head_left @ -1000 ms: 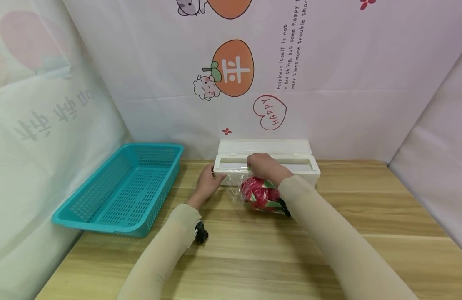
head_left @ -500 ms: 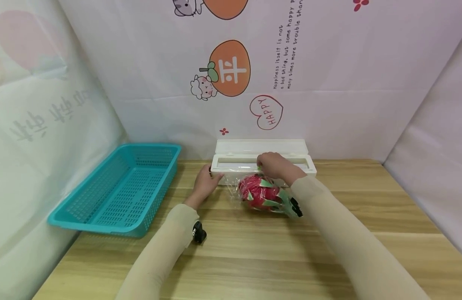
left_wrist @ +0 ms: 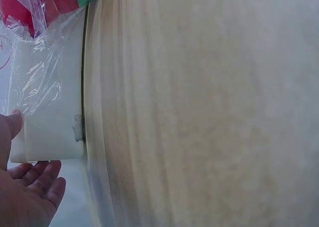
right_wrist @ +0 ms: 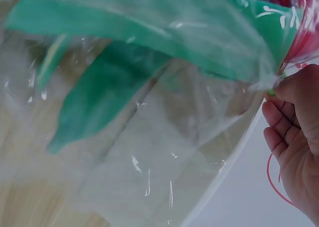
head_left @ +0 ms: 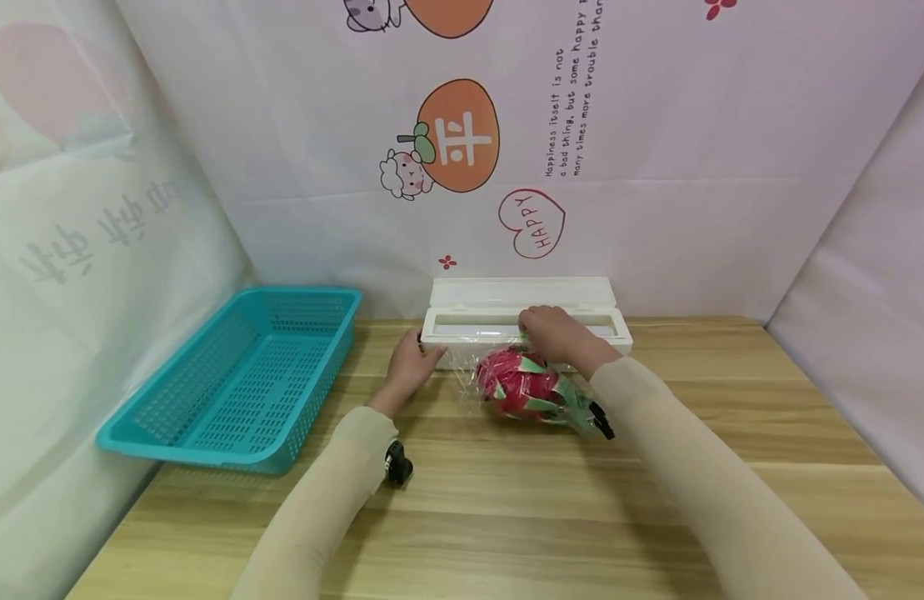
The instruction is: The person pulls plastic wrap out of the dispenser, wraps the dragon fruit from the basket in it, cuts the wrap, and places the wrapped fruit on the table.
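My left hand [head_left: 407, 367] grips the left end of a long white cling film dispenser [head_left: 621, 335], thumb at its front edge and fingers behind the end. Its lid [head_left: 521, 292] stands raised at the back. My right hand [head_left: 555, 335] is at the front edge, thumb and fingers pinching a small green slide cutter [right_wrist: 271, 92], mostly hidden. In front lies a red dragon fruit [head_left: 516, 387] with green scales, under clear cling film [left_wrist: 37, 80] that runs up to the dispenser's edge. In the right wrist view, wrinkled film covers the green scales [right_wrist: 104, 95] and bunches beside my thumb.
A turquoise perforated basket [head_left: 282, 417] stands at the left of the wooden table [head_left: 506, 517]. Printed white cloth [head_left: 319, 208] hangs close behind the dispenser and at both sides. Small black cameras [head_left: 397, 464] sit at my wrists.
My right hand has slid right along the dispenser's front edge with the slide cutter, uncovering more of the dragon fruit. The left hand keeps its grip on the dispenser's end.
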`<act>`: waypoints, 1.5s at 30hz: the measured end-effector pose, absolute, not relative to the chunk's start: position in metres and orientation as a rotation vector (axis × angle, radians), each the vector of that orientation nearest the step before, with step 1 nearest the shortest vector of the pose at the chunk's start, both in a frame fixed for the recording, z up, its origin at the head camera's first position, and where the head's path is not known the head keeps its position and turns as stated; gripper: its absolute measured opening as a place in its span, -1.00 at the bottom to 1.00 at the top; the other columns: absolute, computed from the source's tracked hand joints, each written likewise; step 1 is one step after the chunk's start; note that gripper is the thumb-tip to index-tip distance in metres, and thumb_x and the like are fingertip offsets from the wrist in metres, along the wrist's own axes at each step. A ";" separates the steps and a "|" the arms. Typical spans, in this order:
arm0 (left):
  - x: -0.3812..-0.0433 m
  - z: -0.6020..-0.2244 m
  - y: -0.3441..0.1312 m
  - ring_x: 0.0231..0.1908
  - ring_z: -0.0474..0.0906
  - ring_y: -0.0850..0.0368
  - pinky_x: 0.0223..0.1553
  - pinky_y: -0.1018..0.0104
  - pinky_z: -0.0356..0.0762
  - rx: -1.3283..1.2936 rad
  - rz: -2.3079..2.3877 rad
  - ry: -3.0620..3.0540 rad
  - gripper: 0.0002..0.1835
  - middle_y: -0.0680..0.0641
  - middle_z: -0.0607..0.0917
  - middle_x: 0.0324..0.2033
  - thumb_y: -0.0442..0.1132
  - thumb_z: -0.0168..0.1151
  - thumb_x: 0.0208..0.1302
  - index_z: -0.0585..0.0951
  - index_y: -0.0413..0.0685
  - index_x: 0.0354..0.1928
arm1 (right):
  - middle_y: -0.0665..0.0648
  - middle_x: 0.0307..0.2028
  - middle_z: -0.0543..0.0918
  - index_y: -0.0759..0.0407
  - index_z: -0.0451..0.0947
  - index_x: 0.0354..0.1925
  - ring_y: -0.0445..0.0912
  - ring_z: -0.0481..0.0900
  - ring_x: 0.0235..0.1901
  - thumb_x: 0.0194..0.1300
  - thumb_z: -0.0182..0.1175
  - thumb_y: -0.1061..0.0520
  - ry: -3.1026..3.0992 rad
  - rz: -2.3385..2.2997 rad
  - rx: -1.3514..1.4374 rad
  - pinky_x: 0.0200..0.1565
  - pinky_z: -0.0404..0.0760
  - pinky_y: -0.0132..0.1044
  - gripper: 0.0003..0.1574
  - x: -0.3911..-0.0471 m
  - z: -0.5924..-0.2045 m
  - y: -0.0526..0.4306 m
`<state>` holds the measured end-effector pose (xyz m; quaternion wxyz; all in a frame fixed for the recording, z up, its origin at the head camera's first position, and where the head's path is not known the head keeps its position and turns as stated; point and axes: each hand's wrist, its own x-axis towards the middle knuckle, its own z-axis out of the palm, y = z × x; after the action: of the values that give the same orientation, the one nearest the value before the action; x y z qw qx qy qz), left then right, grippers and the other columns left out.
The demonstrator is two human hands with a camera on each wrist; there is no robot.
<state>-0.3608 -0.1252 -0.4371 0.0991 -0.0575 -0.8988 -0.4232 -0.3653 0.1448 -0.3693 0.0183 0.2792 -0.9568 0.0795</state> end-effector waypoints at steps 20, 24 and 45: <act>-0.361 -0.436 -0.128 0.04 0.49 -0.15 0.05 0.00 0.47 -0.200 -1.265 -2.665 -0.36 -0.29 0.53 0.10 -0.07 0.24 0.35 0.33 -0.34 0.30 | 0.19 -0.22 0.56 0.30 0.47 -0.10 0.10 0.51 -0.12 0.24 0.18 0.38 -2.913 0.157 0.861 0.02 0.48 0.01 -0.76 -0.358 -0.373 0.165; -0.360 -0.435 -0.128 0.03 0.49 -0.16 0.05 0.00 0.47 -0.186 -1.248 -2.672 -0.36 -0.29 0.53 0.09 -0.07 0.23 0.36 0.34 -0.35 0.30 | 0.19 -0.24 0.55 0.33 0.47 -0.10 0.11 0.52 -0.14 0.24 0.11 0.44 -2.902 0.147 0.870 -0.02 0.50 0.01 -0.76 -0.357 -0.373 0.169; -0.360 -0.436 -0.126 0.02 0.50 -0.15 0.03 -0.01 0.47 -0.192 -1.209 -2.682 -0.39 -0.29 0.54 0.06 -0.07 0.22 0.37 0.35 -0.36 0.28 | 0.26 -0.25 0.57 0.39 0.49 -0.16 0.18 0.52 -0.18 0.24 0.04 0.48 -2.819 0.178 0.849 -0.06 0.51 0.06 -0.80 -0.350 -0.377 0.206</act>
<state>-0.3603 -0.1263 -0.4363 0.0967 -0.0648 -0.9054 -0.4082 -0.3500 0.2062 -0.3773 0.0961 0.2867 -0.9513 0.0602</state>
